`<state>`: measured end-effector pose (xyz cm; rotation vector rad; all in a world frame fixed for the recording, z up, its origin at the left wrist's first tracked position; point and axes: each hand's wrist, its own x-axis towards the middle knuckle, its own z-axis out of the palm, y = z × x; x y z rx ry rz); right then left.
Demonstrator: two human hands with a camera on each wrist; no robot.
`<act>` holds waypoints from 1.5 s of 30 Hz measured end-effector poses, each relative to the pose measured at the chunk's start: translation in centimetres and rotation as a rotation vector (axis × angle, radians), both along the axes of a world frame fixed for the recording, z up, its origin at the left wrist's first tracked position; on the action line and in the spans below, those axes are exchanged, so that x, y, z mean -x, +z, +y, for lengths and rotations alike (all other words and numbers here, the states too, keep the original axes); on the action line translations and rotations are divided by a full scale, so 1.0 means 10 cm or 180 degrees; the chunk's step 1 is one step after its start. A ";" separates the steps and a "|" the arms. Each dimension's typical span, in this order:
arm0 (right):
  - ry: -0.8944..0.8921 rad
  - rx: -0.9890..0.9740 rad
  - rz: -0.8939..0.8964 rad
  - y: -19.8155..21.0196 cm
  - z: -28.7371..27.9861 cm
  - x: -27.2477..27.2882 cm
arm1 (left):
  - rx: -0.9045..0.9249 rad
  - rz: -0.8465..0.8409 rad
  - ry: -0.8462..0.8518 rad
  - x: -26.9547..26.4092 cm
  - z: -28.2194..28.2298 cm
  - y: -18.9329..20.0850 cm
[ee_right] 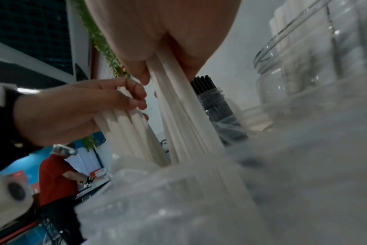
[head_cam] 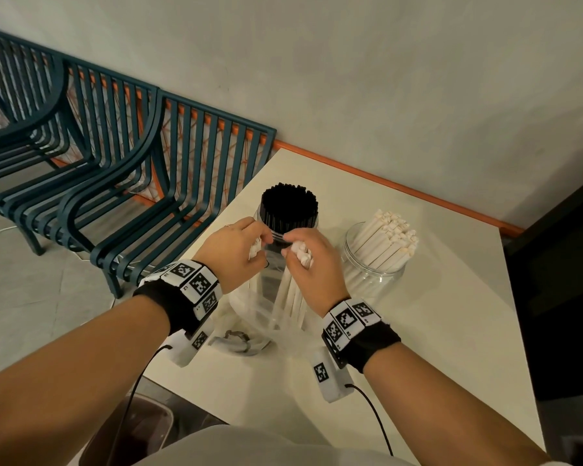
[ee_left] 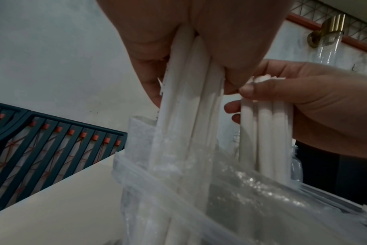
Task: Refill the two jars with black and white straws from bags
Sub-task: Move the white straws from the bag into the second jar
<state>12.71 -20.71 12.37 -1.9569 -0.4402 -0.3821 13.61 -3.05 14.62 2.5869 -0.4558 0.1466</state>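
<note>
A clear plastic bag [head_cam: 266,314] stands on the white table [head_cam: 435,331] with white paper-wrapped straws [head_cam: 292,297] upright in it. My left hand [head_cam: 249,247] grips one bunch of white straws [ee_left: 189,99] at their tops. My right hand [head_cam: 297,253] grips a second bunch [ee_left: 266,132] beside it. Right behind my hands a clear jar [head_cam: 288,227] is packed with black straws [head_cam: 288,203]. To the right a glass jar [head_cam: 374,274] holds a leaning bundle of white straws [head_cam: 384,243]. The bag [ee_left: 230,199] hides the straws' lower ends.
Teal slatted chairs [head_cam: 122,169] stand left of the table against the wall. Crumpled plastic [head_cam: 239,341] lies by my left wrist. A dark bin [head_cam: 138,428] sits under the table's near edge. A dark panel [head_cam: 559,264] borders the right. Another person in red [ee_right: 57,175] stands far off.
</note>
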 end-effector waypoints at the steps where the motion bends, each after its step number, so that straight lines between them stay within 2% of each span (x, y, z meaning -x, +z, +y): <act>1: 0.0037 0.0082 -0.0051 -0.03 -0.01 0.00 | 0.0013 0.0003 0.0001 0.00 0.00 0.00; 6: 0.0232 0.0149 0.0441 -0.06 -0.04 -0.01 | -0.0013 0.0017 0.0006 0.02 -0.01 0.01; 9: 0.0337 0.0206 0.0438 0.01 -0.07 0.02 | 0.0001 -0.0001 0.0014 0.03 -0.02 0.01; 16: -0.0231 -0.0576 0.0664 0.36 -0.41 -0.05 | -0.0007 0.0057 0.0061 0.05 -0.02 0.03; 20: -0.0686 -0.1394 0.0463 0.77 -0.72 -0.10 | -0.0024 0.0045 0.0045 0.04 -0.05 0.02; 22: -0.0776 -0.1815 0.0099 1.03 -0.91 -0.11 | -0.0005 0.0041 0.0034 0.04 -0.07 0.02; 24: -0.0835 -0.1969 -0.0351 1.24 -1.10 -0.10 | -0.0005 0.0038 0.0037 0.04 -0.09 0.03; 28: -0.1041 -0.1705 -0.0724 1.36 -1.33 -0.11 | -0.0012 0.0022 0.0048 0.04 -0.08 0.01; 37: -0.1024 -0.1076 -0.0609 1.41 -1.34 -0.26 | -0.0027 0.0028 0.0089 0.05 -0.04 0.02; 41: -0.0948 -0.0684 -0.0667 1.37 -1.23 -0.28 | -0.0010 0.0017 0.0112 0.06 -0.04 0.03; 45: -0.1107 -0.0534 -0.0815 1.29 -1.15 -0.27 | 0.0001 0.0009 0.0100 0.07 -0.04 0.02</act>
